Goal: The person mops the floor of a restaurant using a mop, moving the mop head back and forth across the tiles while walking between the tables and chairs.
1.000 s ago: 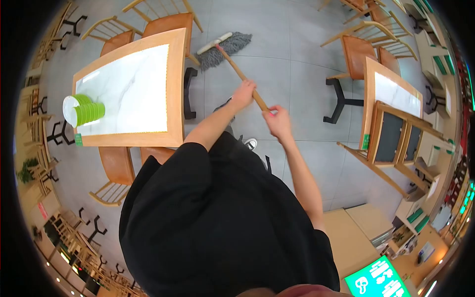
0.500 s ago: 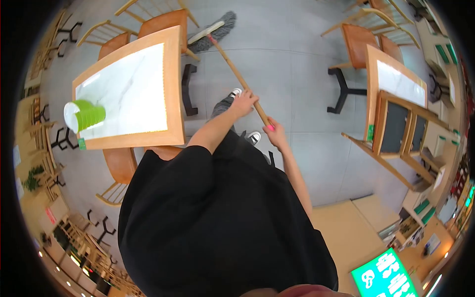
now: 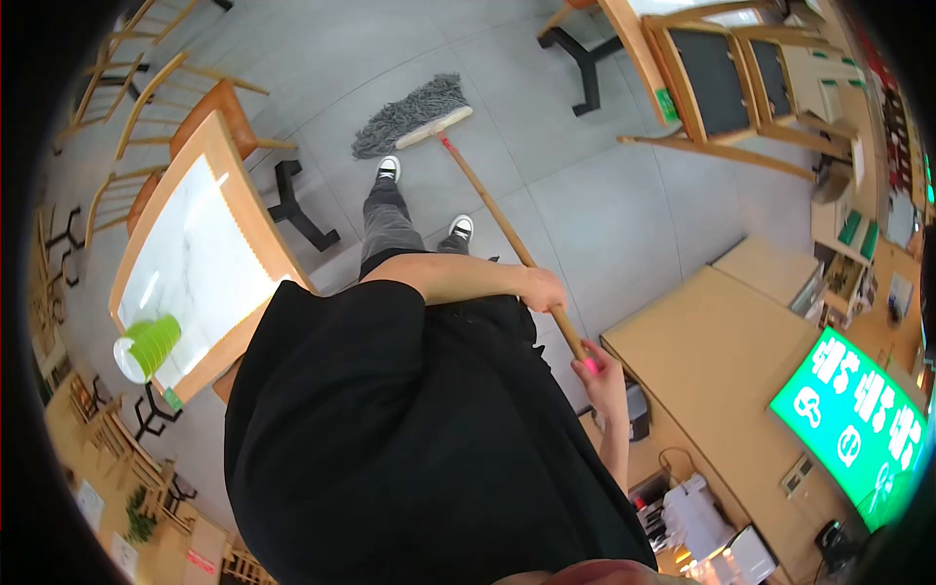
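A flat mop with a shaggy grey head (image 3: 409,115) lies on the tiled floor just ahead of my shoes. Its wooden handle (image 3: 502,224) slants up from a pale bar towards my right side. My left hand (image 3: 543,290) reaches across my body and is wrapped round the upper part of this handle. Lower in the picture, my right hand (image 3: 604,378) grips the handle's top end, where a bit of pink shows. The mop head's grey strands spread next to the toe of my shoe (image 3: 388,169).
A marble-topped table (image 3: 195,244) with stacked green cups (image 3: 151,346) stands at left, with chairs (image 3: 210,117) and a black table foot (image 3: 297,210). Another table (image 3: 634,39) with a wooden-framed board (image 3: 710,83) is upper right. A beige counter (image 3: 702,336) with a green lit sign (image 3: 853,424) is right.
The mop head has come nearer to my feet and turned. Both hands have moved right and back with the handle. My view has swung round, bringing the counter closer.
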{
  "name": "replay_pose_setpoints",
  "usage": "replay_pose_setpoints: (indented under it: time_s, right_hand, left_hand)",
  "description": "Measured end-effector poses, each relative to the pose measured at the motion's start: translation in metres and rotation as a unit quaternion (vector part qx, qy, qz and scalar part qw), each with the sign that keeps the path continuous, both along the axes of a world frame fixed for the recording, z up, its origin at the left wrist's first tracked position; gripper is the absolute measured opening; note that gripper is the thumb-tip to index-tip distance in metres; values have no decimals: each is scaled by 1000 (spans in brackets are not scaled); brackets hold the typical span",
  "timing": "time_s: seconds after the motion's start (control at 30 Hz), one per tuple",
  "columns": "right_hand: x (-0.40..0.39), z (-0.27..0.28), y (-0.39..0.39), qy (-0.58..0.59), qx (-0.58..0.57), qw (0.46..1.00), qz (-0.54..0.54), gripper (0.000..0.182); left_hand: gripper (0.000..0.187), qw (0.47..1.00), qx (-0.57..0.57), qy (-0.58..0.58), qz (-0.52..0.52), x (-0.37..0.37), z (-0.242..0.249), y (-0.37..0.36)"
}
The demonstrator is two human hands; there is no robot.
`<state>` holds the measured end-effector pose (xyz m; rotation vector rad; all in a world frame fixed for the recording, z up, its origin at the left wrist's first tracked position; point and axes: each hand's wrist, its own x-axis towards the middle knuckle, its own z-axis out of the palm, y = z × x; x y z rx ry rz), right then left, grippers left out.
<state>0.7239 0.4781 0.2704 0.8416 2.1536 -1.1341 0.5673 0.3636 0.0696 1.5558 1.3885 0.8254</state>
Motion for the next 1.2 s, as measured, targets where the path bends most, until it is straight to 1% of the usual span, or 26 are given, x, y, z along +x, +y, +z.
replay_pose_setpoints:
  time_s: [0.03,0.07,0.1,0.17,0.27,0.3,0.37,0.4,0.5,0.53,0.63,0.67,0.73,0.77,0.8,0.83,0.9,0.97,1.0,1.1,1.17,1.2]
  right_hand:
    - [6,12,-1,13,6,1000,-19,47]
    - [5,30,-3,-19,15,999,-32,47]
    - [7,38,-4,-34,15,998,-41,48]
    - [7,44,-8,-60,12,997,-51,49]
    - [-13,37,-17,-83,-3,993,-78,50]
    - [-18,31,-18,-75,-13,993,-85,50]
    - [-31,17,-19,-57,-31,993,-99,50]
    - [-50,22,-28,-77,-34,991,-106,49]
    - [-95,-4,-45,-55,-60,992,-94,52]
    - [-110,-21,-49,-34,-49,997,-51,53]
    - [-176,-57,-85,-33,-57,998,-25,55]
    - [-193,-81,-98,-19,-62,998,0,56]
    - [-230,-133,-131,22,-59,997,53,57]
    - [-254,-153,-153,47,-51,994,88,59]
    - [-290,-162,-185,85,-31,985,148,60]
    - [-323,-168,-229,117,-28,970,212,61]
    - [-357,-163,-278,160,-18,949,272,55]
    - [-380,-146,-306,173,-16,938,301,53]
    - [-387,-140,-310,182,-11,930,318,51]
    - [-384,-133,-300,220,11,896,386,50]
    - [-365,-134,-275,191,-3,899,394,51]
    - [-349,-136,-264,175,-11,901,396,51]
  left_hand:
    - [10,1000,21,4,-6,9,10,10]
    - [9,999,41,9,-11,16,18,18]
    - [9,998,59,14,-13,21,23,23]
    - [8,998,64,11,-13,26,18,25]
    - [7,999,47,21,7,8,19,16]
    - [7,999,36,26,19,-1,20,10]
    - [7,997,45,31,62,-13,4,3]
    - [7,995,53,32,84,-19,-4,2]
    - [7,987,30,69,140,-61,-22,-20]
    - [7,977,36,82,192,-75,-37,-27]
    - [7,931,54,134,334,-122,-101,-65]
    - [8,911,68,156,376,-140,-118,-83]
    - [11,884,-62,177,428,-182,-149,-120]
    - [15,873,-147,159,436,-208,-161,-144]
    - [17,853,-160,124,481,-235,-163,-178]
    - [15,860,-225,132,439,-282,-139,-246]
    - [7,831,-93,239,494,-299,-121,-316]
    - [7,836,-166,232,468,-315,-71,-355]
    - [7,836,-199,228,458,-319,-56,-365]
    - [11,810,-158,221,519,-301,-64,-366]
    - [12,804,-129,266,516,-272,-79,-352]
    - [12,819,-146,252,494,-256,-80,-344]
